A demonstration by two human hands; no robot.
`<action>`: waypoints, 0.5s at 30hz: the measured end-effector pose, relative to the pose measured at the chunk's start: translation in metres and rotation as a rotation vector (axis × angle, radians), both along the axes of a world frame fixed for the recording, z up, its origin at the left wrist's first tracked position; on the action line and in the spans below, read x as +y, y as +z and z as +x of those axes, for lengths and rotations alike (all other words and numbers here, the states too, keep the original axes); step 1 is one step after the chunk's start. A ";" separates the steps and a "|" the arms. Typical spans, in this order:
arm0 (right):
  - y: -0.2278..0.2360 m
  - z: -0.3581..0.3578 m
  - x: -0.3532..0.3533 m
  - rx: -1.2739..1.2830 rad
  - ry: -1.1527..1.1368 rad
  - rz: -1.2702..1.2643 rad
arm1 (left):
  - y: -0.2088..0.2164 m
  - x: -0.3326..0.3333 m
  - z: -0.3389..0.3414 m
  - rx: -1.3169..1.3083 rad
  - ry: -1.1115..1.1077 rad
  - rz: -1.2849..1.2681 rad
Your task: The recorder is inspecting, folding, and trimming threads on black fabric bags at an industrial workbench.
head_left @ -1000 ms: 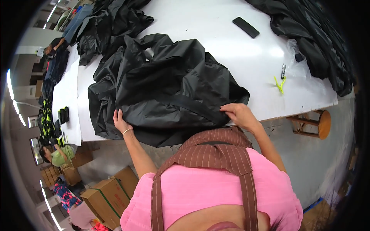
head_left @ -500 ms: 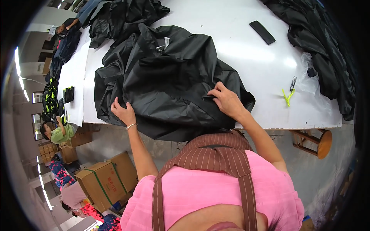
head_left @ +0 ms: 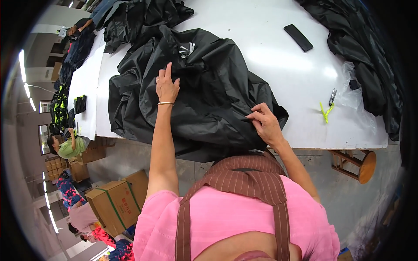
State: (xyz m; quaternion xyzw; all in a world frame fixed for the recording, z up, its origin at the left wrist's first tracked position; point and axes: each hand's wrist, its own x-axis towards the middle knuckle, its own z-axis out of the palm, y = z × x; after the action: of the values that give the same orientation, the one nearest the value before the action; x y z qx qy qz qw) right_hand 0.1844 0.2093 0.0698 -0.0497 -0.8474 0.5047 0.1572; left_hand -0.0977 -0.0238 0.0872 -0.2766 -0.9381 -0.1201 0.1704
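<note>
A large black garment point(head_left: 200, 113) of thin, slightly shiny fabric lies crumpled on the white table in front of me, partly hanging over the near edge. White label strips point(head_left: 187, 50) show near its far side. My left hand point(head_left: 167, 87) reaches over the left middle of the garment, fingers stretched out and apart, pointing toward the labels. At the garment's right side, my right hand point(head_left: 266, 126) pinches a fold of the fabric between thumb and fingers.
More black garments point(head_left: 139, 21) lie beyond and along the right point(head_left: 361, 56). On the white table point(head_left: 270, 69) are a black phone point(head_left: 298, 38), small thread snippers point(head_left: 332, 96) with a yellow-green strip, and clear plastic point(head_left: 350, 91). A stool point(head_left: 365, 166) and cartons point(head_left: 115, 202) stand below; other people are at left.
My left hand has left the garment's near-left part and moved forward and right, fingers extending. My right hand has shifted slightly right and nearer. The label strips are more spread out.
</note>
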 end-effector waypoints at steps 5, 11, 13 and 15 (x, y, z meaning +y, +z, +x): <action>-0.005 0.006 -0.001 -0.017 -0.034 -0.086 | -0.019 -0.039 0.006 -0.122 -0.004 0.029; -0.012 0.007 0.001 -0.015 -0.035 -0.108 | -0.011 -0.059 0.038 -0.151 -0.076 0.222; -0.012 0.008 0.001 -0.023 -0.022 -0.104 | -0.007 -0.061 0.045 -0.185 -0.040 0.233; -0.011 0.008 0.002 -0.031 -0.007 -0.099 | -0.006 -0.064 0.050 -0.211 -0.010 0.254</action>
State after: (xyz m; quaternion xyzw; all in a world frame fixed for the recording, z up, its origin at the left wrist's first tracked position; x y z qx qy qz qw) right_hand 0.1922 0.2112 0.0584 -0.0685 -0.8236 0.5446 0.1431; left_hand -0.0474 -0.0877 0.0811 -0.2435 -0.9266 -0.2672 0.1040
